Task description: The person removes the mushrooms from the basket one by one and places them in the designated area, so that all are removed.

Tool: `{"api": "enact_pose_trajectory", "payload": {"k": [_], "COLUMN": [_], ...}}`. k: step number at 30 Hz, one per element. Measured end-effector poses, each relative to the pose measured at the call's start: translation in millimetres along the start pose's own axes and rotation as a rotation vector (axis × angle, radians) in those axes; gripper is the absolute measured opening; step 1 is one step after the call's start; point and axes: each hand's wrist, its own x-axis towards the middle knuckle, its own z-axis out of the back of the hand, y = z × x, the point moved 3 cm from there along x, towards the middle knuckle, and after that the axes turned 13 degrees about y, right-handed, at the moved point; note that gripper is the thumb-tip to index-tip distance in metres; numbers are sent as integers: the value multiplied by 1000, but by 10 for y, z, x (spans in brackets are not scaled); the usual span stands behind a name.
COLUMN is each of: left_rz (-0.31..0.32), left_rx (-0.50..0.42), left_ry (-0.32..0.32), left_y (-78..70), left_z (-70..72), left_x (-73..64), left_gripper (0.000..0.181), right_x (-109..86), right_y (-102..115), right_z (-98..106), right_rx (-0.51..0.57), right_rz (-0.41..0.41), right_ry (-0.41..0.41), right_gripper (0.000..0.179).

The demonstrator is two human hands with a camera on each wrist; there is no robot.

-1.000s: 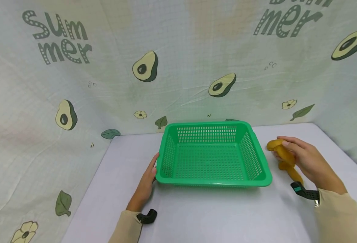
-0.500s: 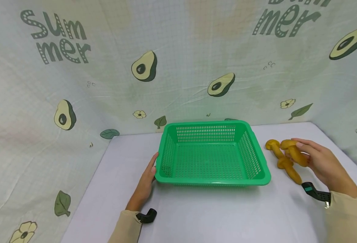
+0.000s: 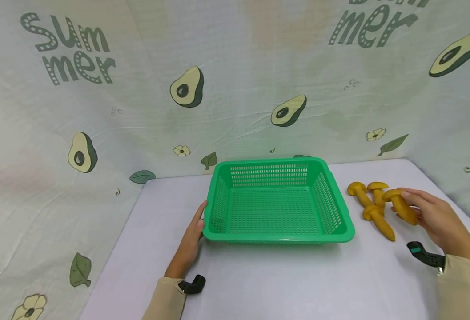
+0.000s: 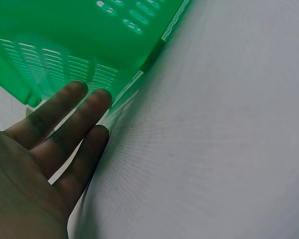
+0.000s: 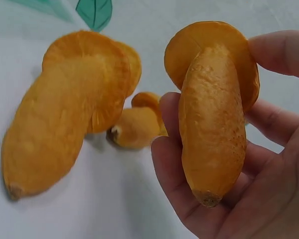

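My right hand [image 3: 439,213] holds an orange-brown mushroom [image 3: 403,208] by its cap and stem, to the right of the other mushrooms. In the right wrist view, the thumb lies against the cap of that mushroom [image 5: 213,124] and the fingers curl behind the stem. On the table just left of it lie three more: a front mushroom [image 3: 380,223], a left mushroom [image 3: 360,194] and a back mushroom [image 3: 377,192]. My left hand [image 3: 190,242] rests at the left side of a green plastic basket [image 3: 279,239]; its visible fingers [image 4: 65,132] are extended by the perforated wall.
A white table [image 3: 283,284] lies under everything. Behind it and along the sides hangs a pale cloth [image 3: 235,66] printed with avocados, leaves and lettering. The basket's slotted floor [image 3: 272,213] shows bare.
My right hand has drawn to the right with its mushroom, away from the others, which now show uncovered. The left hand and the basket stay in place; the head view shifts slightly.
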Motion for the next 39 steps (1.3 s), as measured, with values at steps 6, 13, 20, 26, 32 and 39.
{"api": "enact_pose_trajectory", "payload": {"k": [6,13,20,26,32,39], "left_rz": [-22,-15,-19,-7,-11,-19], "left_rx": [-5,-5,-20,-43,-25,-13], "left_ry": [5,11,4,-1,1,5], "left_y": [-15,-27,-27,-17,0,-15], "left_z": [8,2,0,1,2,5], "left_x": [-17,-17,-8,-4,-12,-7], "left_gripper": [50,50,52,52,51,50], "right_x": [38,34,29,31,29,40], "right_y": [-75,-154,-215,-206,-160,-131], "right_z": [6,20,42,31,11,-13], "right_rx": [-108,-135,-220,-293,-357,-427], "right_rz": [-93,-100,-74,-64,-55,-63], "right_ry": [5,-11,-80,-93,-93,-85], "right_gripper": [86,86,86,82,78,76]}}
